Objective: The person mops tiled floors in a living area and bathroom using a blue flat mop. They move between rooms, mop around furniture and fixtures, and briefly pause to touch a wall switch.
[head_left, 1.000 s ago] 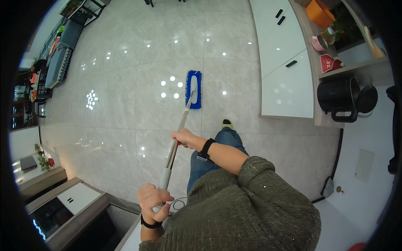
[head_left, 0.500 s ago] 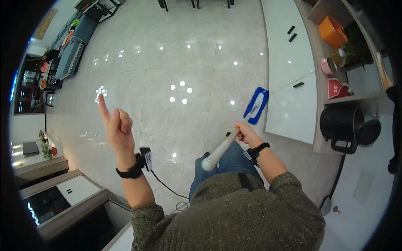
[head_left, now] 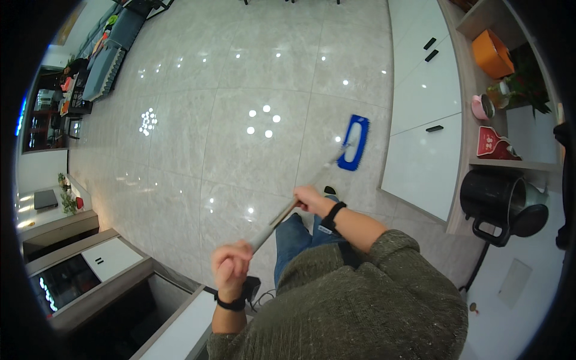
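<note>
A flat mop (head_left: 355, 141) with a blue fringed pad and a pale plate rests on the tiled floor. Its long grey handle (head_left: 268, 231) slants back toward my lower left. My right hand (head_left: 310, 200) is wrapped around the middle of the handle, in front of my legs. At the handle's upper end, my left hand (head_left: 231, 263) has its fingers curled around it, slightly blurred. Each wrist wears a black strap.
White cabinets (head_left: 426, 129) with black handles line the right side. Shelves there hold an orange pot (head_left: 492, 53), a pink cup (head_left: 482, 107) and a black bin (head_left: 493, 201). A low wooden-edged cabinet (head_left: 114, 264) stands at lower left; a blue-grey sofa (head_left: 105, 72) is far left.
My left hand, raised with a finger extended before, has come down onto the handle's end. The right hand moved left, and the mop pad moved left, away from the cabinet.
</note>
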